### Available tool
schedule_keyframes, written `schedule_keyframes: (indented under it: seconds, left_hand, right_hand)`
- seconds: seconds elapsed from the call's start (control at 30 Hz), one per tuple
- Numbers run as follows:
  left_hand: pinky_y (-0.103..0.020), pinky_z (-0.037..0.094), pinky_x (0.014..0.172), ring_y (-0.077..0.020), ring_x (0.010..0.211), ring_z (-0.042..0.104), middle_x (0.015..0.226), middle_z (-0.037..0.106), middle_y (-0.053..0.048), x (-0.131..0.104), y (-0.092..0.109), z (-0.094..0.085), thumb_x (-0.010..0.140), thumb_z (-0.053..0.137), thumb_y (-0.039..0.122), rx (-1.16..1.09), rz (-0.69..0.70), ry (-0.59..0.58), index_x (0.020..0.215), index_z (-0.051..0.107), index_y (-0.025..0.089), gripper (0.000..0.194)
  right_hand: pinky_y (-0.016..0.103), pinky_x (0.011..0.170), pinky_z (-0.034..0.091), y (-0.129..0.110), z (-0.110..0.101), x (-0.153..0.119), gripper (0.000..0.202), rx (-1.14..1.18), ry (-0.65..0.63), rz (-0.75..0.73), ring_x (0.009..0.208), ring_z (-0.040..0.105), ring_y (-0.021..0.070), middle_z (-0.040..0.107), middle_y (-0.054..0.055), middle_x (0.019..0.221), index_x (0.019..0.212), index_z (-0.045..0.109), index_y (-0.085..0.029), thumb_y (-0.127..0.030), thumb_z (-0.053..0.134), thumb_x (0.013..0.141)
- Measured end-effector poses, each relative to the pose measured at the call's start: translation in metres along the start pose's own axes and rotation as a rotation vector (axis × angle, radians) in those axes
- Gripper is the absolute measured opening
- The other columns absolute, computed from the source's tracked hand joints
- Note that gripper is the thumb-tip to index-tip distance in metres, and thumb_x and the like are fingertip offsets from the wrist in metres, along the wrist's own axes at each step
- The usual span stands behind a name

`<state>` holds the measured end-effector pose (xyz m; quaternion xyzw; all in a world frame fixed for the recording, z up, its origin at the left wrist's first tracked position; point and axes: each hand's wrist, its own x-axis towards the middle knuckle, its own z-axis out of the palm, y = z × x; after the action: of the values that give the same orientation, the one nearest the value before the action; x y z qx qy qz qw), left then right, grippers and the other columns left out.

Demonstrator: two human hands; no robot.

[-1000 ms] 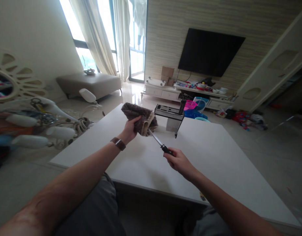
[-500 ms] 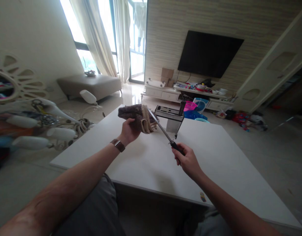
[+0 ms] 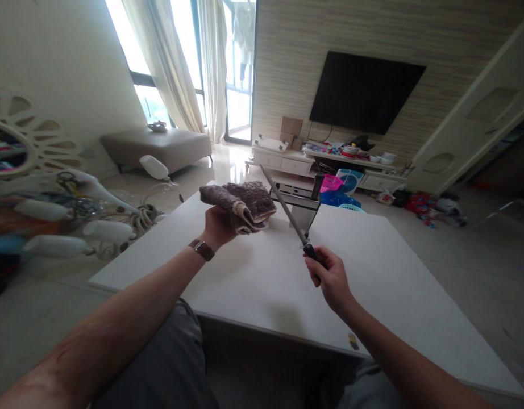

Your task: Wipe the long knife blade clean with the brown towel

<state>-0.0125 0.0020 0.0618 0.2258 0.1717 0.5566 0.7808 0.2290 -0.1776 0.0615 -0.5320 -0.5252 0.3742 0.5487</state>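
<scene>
My left hand holds a folded brown and beige cloth from below, above the far part of the white table. In my right hand is the black handle of a long thin metal rod, which looks like a sharpening steel. The rod points up and to the left, its tip just right of the cloth and apart from it. Behind the rod stands a metal and black knife rack with a black handle sticking up from its right end. The rod covers part of the rack.
A small sticker lies at the table's near edge. Left of the table are white lamp shades with coiled tubes. Beyond it are a pink basket, a blue bag and a low cabinet.
The rod has come away from the cloth, moving slightly right and tilting up more. The cloth has been turned, so more of its brown top faces up. Both hands keep their hold.
</scene>
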Motion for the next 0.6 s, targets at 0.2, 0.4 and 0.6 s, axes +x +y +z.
schedule_keyframes:
  seconds: [0.2, 0.4, 0.6]
  left_hand:
    - [-0.060, 0.054, 0.096, -0.0396, 0.101, 0.070, 0.096, 0.076, -0.016, -0.010, -0.017, 0.007, 0.064, 0.063, 0.022, 0.074, -0.205, -0.052, 0.097, 0.073, 0.012, 0.036]
    - [-0.048, 0.054, 0.099, -0.0318, 0.091, 0.072, 0.092, 0.078, -0.014, -0.030, -0.052, 0.019, 0.066, 0.070, 0.019, 0.146, -0.336, -0.190, 0.090, 0.076, 0.009, 0.026]
    - [-0.045, 0.049, 0.106, -0.0272, 0.101, 0.071, 0.108, 0.077, -0.013, -0.043, -0.086, 0.024, 0.068, 0.084, 0.012, 0.264, -0.249, -0.250, 0.103, 0.075, 0.012, 0.036]
  right_hand:
    - [0.023, 0.041, 0.037, 0.000, 0.006, 0.000, 0.018, -0.063, -0.022, 0.000, 0.043, 0.048, 0.0085, 0.053, -0.006, 0.065, 0.085, 0.055, -0.022, -0.036, 0.066, 0.088]
    - [0.021, 0.038, 0.038, 0.017, 0.015, 0.001, 0.021, -0.140, -0.086, 0.065, 0.045, 0.053, 0.0091, 0.058, -0.005, 0.070, 0.091, 0.053, -0.022, -0.040, 0.064, 0.089]
    - [0.020, 0.037, 0.033, 0.034, 0.027, -0.002, 0.028, -0.129, -0.106, 0.135, 0.039, 0.041, 0.0078, 0.055, -0.008, 0.061, 0.110, 0.054, -0.021, -0.033, 0.062, 0.086]
